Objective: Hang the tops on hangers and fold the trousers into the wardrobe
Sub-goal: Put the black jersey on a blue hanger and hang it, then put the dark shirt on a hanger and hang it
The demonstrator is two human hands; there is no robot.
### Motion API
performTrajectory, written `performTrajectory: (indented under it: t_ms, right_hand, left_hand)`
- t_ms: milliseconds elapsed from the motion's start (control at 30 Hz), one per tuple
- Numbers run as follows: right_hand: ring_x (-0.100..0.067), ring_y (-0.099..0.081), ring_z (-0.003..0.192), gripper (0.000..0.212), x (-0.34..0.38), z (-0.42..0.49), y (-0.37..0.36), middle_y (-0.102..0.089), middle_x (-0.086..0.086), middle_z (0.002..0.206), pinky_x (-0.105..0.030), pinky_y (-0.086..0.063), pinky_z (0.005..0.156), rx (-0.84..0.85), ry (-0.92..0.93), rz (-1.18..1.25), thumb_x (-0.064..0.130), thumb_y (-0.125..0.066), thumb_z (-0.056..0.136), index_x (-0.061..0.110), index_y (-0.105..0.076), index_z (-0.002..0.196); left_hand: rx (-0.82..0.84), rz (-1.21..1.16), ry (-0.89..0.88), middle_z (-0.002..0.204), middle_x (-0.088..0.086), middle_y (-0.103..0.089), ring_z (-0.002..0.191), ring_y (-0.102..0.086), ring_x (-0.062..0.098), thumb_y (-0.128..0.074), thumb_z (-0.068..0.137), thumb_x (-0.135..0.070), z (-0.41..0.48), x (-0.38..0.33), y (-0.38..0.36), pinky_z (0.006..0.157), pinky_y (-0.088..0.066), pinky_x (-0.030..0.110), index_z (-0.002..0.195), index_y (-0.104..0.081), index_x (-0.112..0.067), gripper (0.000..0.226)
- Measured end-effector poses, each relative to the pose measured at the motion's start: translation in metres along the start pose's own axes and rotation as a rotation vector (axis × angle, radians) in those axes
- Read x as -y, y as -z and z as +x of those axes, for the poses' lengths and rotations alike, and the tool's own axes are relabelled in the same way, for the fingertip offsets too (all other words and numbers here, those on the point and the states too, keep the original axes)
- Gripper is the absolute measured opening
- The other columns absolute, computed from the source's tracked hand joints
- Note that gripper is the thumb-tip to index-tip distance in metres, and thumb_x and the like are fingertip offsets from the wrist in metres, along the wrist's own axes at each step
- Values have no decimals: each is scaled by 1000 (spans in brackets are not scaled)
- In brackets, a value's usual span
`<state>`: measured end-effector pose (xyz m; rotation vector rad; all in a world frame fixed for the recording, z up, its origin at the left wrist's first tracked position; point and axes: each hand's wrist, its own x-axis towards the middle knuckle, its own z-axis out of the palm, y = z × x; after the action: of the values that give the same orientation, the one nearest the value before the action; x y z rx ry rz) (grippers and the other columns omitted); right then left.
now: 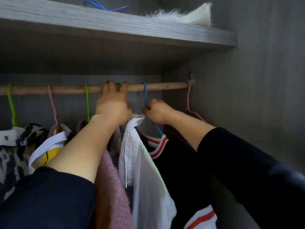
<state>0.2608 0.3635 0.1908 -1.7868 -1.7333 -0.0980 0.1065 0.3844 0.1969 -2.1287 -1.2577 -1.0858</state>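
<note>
A wooden rail (165, 86) runs across the wardrobe. My left hand (113, 103) reaches up and curls its fingers over the rail, around a green hanger hook (119, 84) that is mostly hidden. From under that hand hangs a white shirt (142, 162). My right hand (156, 111) grips the neck of a blue hanger (145, 95) hooked on the rail just to the right. That hanger carries a black top with red and white trim (158, 146).
More clothes hang to the left on green (11, 106), pink (53, 106) and green (87, 104) hangers; a pink fleece (112, 187) hangs below my left arm. A pink hanger (189, 103) sits by the right wall. Spare hangers (102, 5) and a white furry item (189, 15) lie on the shelf above.
</note>
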Motion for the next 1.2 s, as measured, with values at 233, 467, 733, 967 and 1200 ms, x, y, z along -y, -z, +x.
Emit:
performTrajectory:
  t_ms: [233, 467, 733, 967, 1200]
  right_hand:
    - [-25, -60, 82, 19, -41, -28, 56, -64, -8, 97, -31, -39, 63, -315, -82, -557, 25, -58, 88, 12, -61, 102]
    - [-29, -61, 106, 31, -60, -35, 39, -60, -12, 117, -34, -42, 70, -149, -165, -721, 6, -60, 87, 8, -57, 118]
    - [-16, -57, 72, 24, -62, -18, 44, -60, -7, 93, -24, -39, 50, -264, -402, 178, 20, -53, 94, 6, -60, 113]
    - [-11, -57, 68, 18, -47, -18, 49, -61, -1, 86, -24, -37, 51, -346, -252, 216, 24, -47, 99, 17, -63, 102]
    - [-11, -52, 56, 23, -23, -90, 56, -54, 2, 73, -17, -37, 36, -340, -261, 160, 24, -47, 98, 15, -62, 113]
  left_hand:
    - [-69, -41, 4, 137, 17, -32, 131, -25, 34, -65, 79, -26, -1, 0, -6, 99, -36, 44, 144, -29, -20, 74]
    - [-46, -82, 21, 139, 18, -28, 132, -22, 34, -65, 80, -27, 1, 1, -6, 100, -36, 47, 144, -27, -21, 75]
    - [-42, -90, 37, 140, 18, -25, 133, -19, 34, -66, 79, -28, 1, 1, -8, 100, -35, 47, 145, -26, -22, 77]
    - [-25, -88, 32, 140, 18, -25, 134, -19, 35, -66, 80, -31, 2, 2, -8, 100, -37, 50, 145, -25, -23, 77]
    - [104, -172, -7, 150, 21, -21, 141, -11, 37, -66, 82, -39, -4, 4, 7, 115, -20, 45, 149, -24, -18, 82]
